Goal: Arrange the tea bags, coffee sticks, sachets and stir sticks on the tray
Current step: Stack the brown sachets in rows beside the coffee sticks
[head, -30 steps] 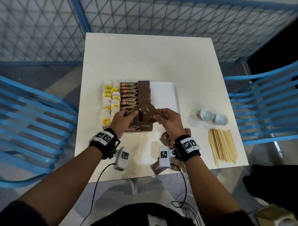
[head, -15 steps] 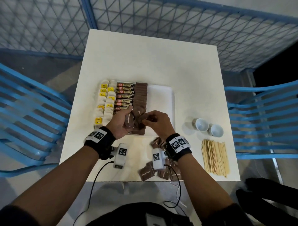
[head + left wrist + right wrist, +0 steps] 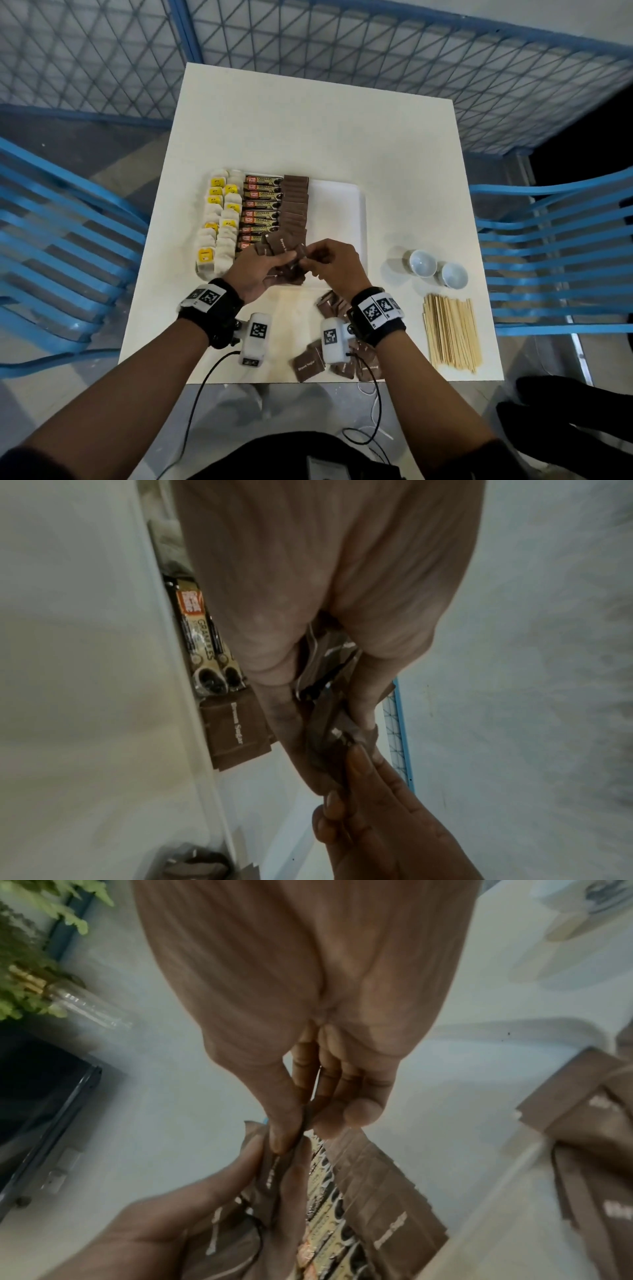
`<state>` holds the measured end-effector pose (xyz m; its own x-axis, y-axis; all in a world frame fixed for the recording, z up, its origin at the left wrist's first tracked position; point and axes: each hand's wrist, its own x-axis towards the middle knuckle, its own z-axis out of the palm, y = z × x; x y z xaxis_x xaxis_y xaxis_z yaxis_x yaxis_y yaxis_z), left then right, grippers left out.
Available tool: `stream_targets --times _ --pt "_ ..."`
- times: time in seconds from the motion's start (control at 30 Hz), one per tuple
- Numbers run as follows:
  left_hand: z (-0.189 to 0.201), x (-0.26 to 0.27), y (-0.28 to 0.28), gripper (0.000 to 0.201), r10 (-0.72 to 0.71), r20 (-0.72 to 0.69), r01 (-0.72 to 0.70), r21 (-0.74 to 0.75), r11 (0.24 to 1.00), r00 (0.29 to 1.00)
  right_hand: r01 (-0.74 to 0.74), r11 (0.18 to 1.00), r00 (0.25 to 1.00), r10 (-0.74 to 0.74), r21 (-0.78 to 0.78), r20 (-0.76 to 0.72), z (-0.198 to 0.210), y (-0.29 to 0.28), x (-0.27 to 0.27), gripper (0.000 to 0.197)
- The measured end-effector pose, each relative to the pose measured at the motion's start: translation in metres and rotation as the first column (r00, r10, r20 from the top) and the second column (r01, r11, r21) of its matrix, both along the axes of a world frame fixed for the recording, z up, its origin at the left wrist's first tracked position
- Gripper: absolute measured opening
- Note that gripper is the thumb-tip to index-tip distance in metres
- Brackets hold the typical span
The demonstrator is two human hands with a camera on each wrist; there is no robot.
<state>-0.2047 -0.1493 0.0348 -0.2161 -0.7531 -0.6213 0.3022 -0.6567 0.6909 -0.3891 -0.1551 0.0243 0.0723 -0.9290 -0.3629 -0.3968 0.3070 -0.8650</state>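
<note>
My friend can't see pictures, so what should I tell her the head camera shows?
Two hands, the left hand and the right hand, hold brown sugar sachets over a white tray. The tray holds rows of tea bags, coffee sticks and sachets; stir sticks and two small cups lie beside it.

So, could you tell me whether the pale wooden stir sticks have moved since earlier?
No; the pale wooden stir sticks still lie just nearer than the two small white cups.
</note>
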Motion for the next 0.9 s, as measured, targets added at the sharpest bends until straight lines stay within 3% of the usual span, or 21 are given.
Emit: stream_targets --times 0.23,0.37,0.43,0.57,0.7,0.8,0.9 --pt "0.006 0.025 0.006 0.023 -0.013 0.055 0.013 -0.001 1.000 0.998 0.015 1.000 0.999 -0.015 -0.020 0.030 -0.002 0.008 0.024 0.015" --pt "0.007 0.034 0.009 0.023 -0.022 0.087 0.024 -0.029 0.999 0.996 -0.051 0.995 0.999 0.052 -0.084 0.007 0.001 0.013 0.035 0.016" --pt "0.003 0.037 0.012 0.027 0.036 0.114 -0.031 -0.041 0.999 0.993 -0.036 0.994 0.999 0.037 -0.100 0.005 0.001 0.013 0.039 0.020" --pt "0.002 0.040 0.014 0.014 0.159 0.125 -0.155 -0.043 0.987 0.979 0.016 0.999 1.000 -0.015 0.045 -0.018 -0.001 0.018 0.049 0.036" --pt "0.004 0.049 0.016 0.007 0.093 0.134 -0.088 -0.038 0.995 0.987 0.014 1.000 0.999 -0.013 0.011 -0.045 -0.007 0.019 0.050 0.017" --pt "0.006 0.051 0.017 0.028 0.006 0.207 0.014 -0.094 0.996 0.978 -0.090 0.994 0.991 0.084 -0.057 -0.105 -0.002 0.016 0.049 0.016" --pt "0.005 0.050 0.017 0.020 0.030 0.280 0.010 -0.141 0.990 0.959 -0.114 0.990 0.985 0.101 -0.088 -0.143 0.003 0.015 0.049 0.015"
